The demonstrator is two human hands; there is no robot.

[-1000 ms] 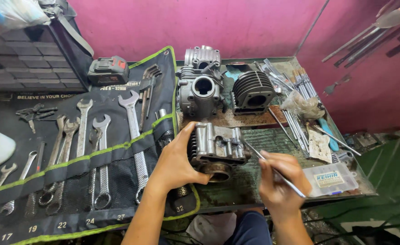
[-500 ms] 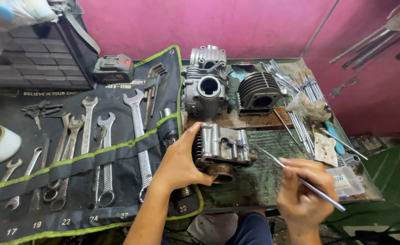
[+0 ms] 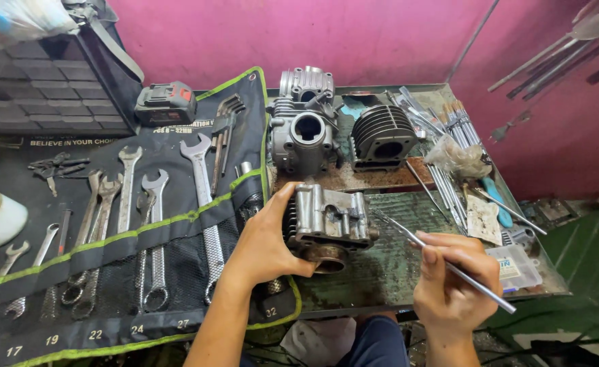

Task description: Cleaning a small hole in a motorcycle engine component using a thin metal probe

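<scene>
Carefully, I keep my left hand (image 3: pixel 262 245) clamped on the cylinder head (image 3: pixel 327 224) (steady) while my right hand (image 3: pixel 452 289) pinches the thin pick (image 3: pixel 442 261) lightly.

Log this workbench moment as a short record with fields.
left hand: left hand grips the metal engine part
right hand: right hand holds a thin metal rod, tip near the part
behind: finned cylinder and second engine casting
left side: wrench roll with spanners
surface: worn green bench
</scene>
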